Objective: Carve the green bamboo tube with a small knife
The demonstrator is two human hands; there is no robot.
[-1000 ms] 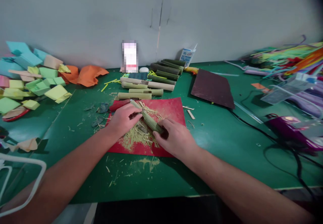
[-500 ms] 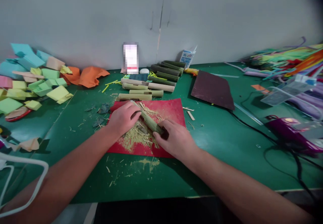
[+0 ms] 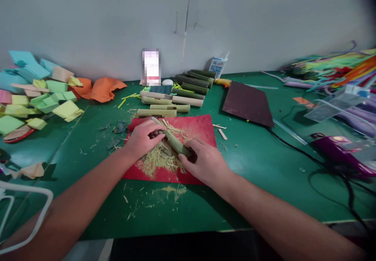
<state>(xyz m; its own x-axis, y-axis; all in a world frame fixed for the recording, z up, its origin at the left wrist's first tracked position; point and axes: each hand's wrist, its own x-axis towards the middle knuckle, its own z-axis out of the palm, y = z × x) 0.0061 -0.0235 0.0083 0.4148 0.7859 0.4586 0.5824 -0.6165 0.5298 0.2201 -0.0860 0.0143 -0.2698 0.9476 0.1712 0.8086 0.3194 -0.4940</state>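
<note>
A split greenish bamboo piece (image 3: 175, 142) lies slantwise over a red sheet (image 3: 202, 129) strewn with pale shavings (image 3: 155, 161) and powder. My right hand (image 3: 202, 160) is closed round its near end, thumb on the near side and fingers over the far side. At the far end, my left hand (image 3: 144, 136) has its fingers curled, with thumb and forefinger against the bamboo. Something dark shows between those fingers, and a small shiny tip sticks out just beyond them; what it is I cannot make out.
Behind the sheet lie several cut bamboo tubes (image 3: 192, 87) and a propped phone (image 3: 151, 67). Folded coloured paper (image 3: 47, 96) is heaped at left. Rightward are a dark brown board (image 3: 248, 103), a purple device (image 3: 342, 155) with black cables, and colourful strips (image 3: 323, 71).
My left hand's fingers have shifted slightly, and more of the curled fingers shows beneath the forefinger. My right hand and the bamboo piece stay nearly in place.
</note>
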